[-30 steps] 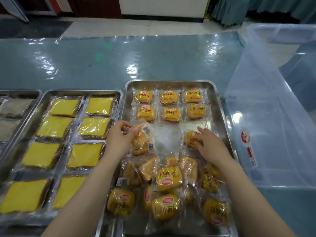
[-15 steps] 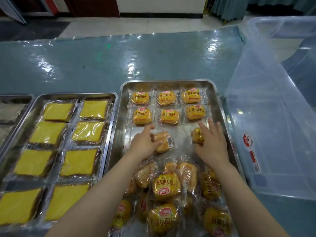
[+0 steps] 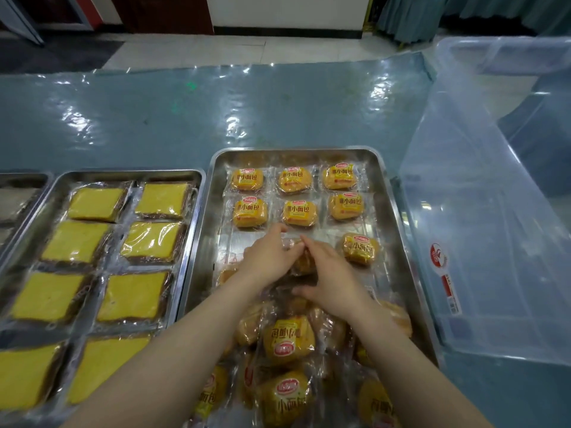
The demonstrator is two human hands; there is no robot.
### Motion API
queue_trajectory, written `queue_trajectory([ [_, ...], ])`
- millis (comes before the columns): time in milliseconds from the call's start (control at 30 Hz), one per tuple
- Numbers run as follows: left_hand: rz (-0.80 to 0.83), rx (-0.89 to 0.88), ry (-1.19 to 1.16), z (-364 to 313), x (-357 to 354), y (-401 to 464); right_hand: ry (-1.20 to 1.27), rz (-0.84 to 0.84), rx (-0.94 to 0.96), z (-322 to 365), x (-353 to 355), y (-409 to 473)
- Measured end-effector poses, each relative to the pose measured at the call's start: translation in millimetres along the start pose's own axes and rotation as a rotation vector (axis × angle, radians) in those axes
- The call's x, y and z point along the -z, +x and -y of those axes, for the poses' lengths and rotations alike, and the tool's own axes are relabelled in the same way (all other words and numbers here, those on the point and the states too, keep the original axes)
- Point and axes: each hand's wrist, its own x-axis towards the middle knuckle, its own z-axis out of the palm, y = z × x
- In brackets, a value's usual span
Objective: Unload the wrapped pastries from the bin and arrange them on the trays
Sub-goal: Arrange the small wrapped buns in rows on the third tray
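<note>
A steel tray (image 3: 390,193) holds two neat rows of wrapped yellow buns (image 3: 299,213) at its far end. One more bun (image 3: 360,248) lies alone at the right of a third row. Both hands meet over a wrapped bun (image 3: 304,263) in the middle of that row. My left hand (image 3: 268,257) grips its left side and my right hand (image 3: 329,278) holds its right side. The bun is mostly hidden by the fingers. A loose pile of wrapped buns (image 3: 289,339) fills the near half of the tray.
A second steel tray (image 3: 197,211) to the left holds two columns of wrapped yellow cake slices (image 3: 151,242). A third tray (image 3: 27,186) shows at the far left edge. A clear plastic bin (image 3: 494,211) stands at the right. Glossy teal table covering (image 3: 216,112) stretches beyond the trays.
My left hand carried a bun from the tray's left side to the middle of the third row. My right hand left the right-hand bun and came over to join it.
</note>
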Motion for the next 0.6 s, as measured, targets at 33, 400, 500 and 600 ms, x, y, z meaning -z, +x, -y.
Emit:
queue_trajectory([
  [33, 0.015, -0.004, -0.094, 0.1, -0.2, -0.6, 0.024, -0.019, -0.020, 0.9, -2.2, 2.8],
  [400, -0.016, -0.179, -0.177, 11.7, -4.3, -8.1, 0.766, -0.248, -0.396, -3.0, -4.4, 17.5],
  [500, 0.071, -0.226, -0.071, 14.8, -9.1, -6.0, 0.829, -0.235, -0.419, -1.8, -4.6, 19.9],
  [600, 0.087, -0.228, 0.002, 18.3, -14.6, -4.2, 0.855, -0.230, -0.413, 2.6, -0.1, 21.0],
])
